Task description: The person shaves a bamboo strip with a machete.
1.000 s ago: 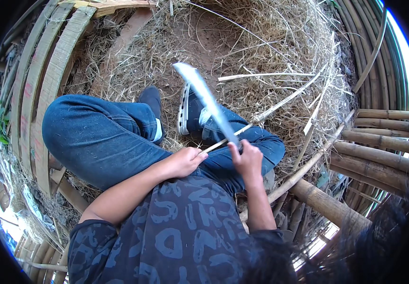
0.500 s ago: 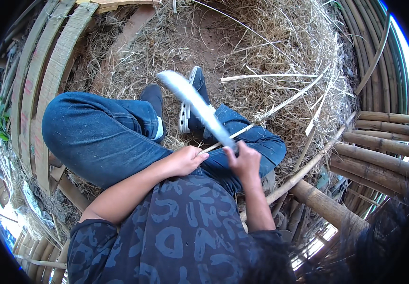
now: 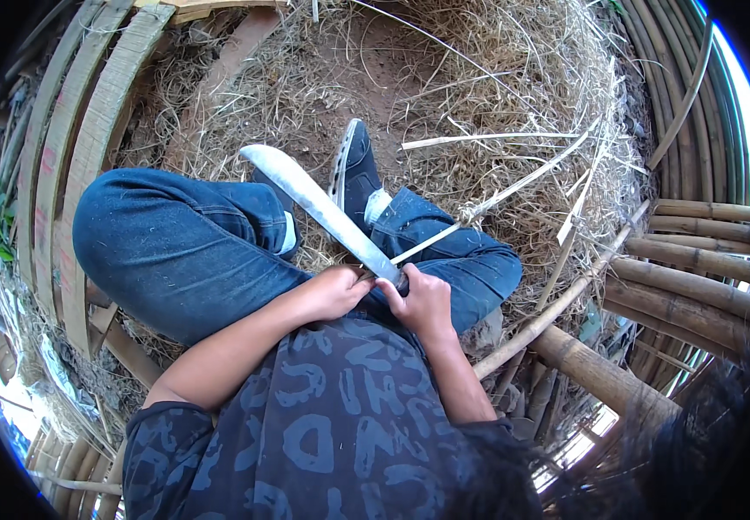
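Observation:
In my right hand (image 3: 421,301) is the handle of a machete (image 3: 314,201), its broad pale blade slanting up and left over my lap. My left hand (image 3: 338,293) is closed round the near end of a thin bamboo strip (image 3: 428,244). The strip runs up and right from that hand, past the base of the blade and over my bent leg, to a frayed knot of fibres (image 3: 472,214). The blade's base lies across the strip, close to both hands; whether it cuts into the strip I cannot tell.
Dry shavings (image 3: 514,78) cover the ground ahead, with a long split strip (image 3: 488,139) on top. Wooden slats (image 3: 89,165) stand at the left. Bamboo poles (image 3: 696,295) and a thick bamboo pole (image 3: 605,377) lie at the right.
My right hand has brought the machete left and slightly down, nearer my left hand. The blade, blurred before, now looks sharp. My left hand stays about where it was.

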The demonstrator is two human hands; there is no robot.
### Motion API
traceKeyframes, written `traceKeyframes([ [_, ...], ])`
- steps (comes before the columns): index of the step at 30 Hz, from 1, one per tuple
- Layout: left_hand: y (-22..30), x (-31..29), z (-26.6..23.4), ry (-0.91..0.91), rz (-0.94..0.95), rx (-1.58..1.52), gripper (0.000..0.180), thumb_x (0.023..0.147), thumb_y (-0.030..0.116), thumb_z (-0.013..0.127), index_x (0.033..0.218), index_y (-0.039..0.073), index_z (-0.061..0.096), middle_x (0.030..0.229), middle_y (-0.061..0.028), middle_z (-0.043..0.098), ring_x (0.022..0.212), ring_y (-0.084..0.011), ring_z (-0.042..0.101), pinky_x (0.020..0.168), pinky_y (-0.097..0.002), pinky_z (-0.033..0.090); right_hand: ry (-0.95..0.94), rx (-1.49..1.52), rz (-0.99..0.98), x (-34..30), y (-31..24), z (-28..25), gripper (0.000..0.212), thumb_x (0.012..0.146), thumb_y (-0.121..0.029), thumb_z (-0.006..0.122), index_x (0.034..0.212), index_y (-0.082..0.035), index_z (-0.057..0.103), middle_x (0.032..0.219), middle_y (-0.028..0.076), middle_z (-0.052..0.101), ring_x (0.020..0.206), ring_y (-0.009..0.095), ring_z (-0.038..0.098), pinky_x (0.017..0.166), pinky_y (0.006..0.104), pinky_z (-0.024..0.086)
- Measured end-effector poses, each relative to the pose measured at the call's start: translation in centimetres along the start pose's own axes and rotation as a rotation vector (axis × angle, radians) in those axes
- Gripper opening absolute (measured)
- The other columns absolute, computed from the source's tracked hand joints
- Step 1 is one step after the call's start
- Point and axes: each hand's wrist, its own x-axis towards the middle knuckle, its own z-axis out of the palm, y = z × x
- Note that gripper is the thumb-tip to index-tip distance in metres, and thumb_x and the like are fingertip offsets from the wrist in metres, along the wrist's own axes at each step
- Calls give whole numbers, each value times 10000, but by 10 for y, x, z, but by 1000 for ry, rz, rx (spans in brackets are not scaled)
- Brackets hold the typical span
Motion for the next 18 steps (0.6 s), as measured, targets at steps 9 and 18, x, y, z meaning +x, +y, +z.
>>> traceKeyframes([
  [9, 17, -2, -4, -36, -19, 86, 422, 990, 339, 492, 815, -35, 579, 675, -198, 594, 637, -317, 585, 644, -440, 452, 196, 32, 384, 14, 95, -30, 592, 901, -556, 536, 834, 23, 644, 729, 280, 642, 756, 454, 648, 685, 536, 499],
  [18, 20, -4, -11, -73, -82, 83, 421, 977, 346, 496, 883, -43, 626, 764, -254, 641, 739, -390, 644, 688, -462, 477, 109, 43, 156, 5, 20, -9, 488, 891, -488, 600, 777, -15, 603, 629, 225, 613, 643, 439, 632, 574, 508, 485],
])
